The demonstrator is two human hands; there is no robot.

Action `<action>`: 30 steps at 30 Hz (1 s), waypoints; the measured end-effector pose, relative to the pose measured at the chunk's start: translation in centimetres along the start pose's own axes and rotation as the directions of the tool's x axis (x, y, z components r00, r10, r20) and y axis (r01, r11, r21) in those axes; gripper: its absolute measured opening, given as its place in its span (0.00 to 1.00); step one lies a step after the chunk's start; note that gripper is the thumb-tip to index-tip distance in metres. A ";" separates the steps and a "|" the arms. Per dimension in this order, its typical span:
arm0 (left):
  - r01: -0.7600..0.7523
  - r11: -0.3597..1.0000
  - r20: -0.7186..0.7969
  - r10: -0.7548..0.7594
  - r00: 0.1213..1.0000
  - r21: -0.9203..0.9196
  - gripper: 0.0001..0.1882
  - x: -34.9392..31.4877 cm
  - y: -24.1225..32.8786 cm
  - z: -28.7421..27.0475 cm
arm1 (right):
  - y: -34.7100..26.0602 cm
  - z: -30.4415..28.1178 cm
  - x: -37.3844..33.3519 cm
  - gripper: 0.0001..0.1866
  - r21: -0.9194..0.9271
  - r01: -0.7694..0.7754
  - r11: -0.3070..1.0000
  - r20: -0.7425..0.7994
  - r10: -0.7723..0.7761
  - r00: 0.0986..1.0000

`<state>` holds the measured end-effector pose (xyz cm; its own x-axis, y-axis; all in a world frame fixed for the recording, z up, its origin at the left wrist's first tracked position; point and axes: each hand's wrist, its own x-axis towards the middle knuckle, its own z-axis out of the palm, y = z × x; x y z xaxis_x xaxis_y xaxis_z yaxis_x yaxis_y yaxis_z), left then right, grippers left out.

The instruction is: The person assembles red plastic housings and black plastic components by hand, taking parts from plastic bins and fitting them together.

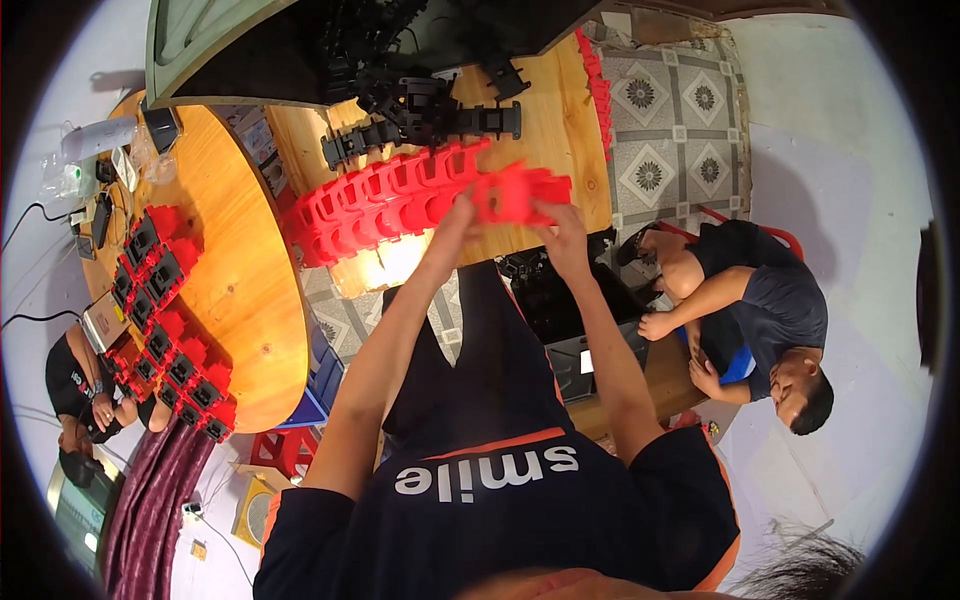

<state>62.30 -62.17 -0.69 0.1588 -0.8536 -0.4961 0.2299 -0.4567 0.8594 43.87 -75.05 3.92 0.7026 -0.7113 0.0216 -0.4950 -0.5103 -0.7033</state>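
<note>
A red plastic part (513,194), smeared by motion, is held between my two hands above the wooden table. My left hand (457,224) grips its left side, the fingers partly hidden. On its right side my right hand (562,230) pinches the near edge. Just left of the part, a curved double row of similar red plastic frames (375,200) stands on the table, close by my left hand. Behind the row lies a pile of black plastic parts (425,108), some of them joined in strips.
A dark green container (220,50) stands at the back. The round wooden table (255,330) on the left bears red-and-black assemblies (165,290). One person (770,300) sits at the right, another (80,385) at the far left. A black crate (590,330) stands beside my right forearm.
</note>
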 end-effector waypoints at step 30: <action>-0.071 0.358 -0.170 -0.253 0.952 -0.931 0.35 -11.4 10.6 -3.0 | -6.1 -2.1 16.2 0.12 -0.070 0.194 0.979 -0.006 -0.195 0.981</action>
<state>65.75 -56.48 13.71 0.2564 -0.6545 -0.7112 0.9649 0.1303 0.2279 57.23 -84.50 10.11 0.7822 -0.6015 0.1626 -0.3842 -0.6710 -0.6341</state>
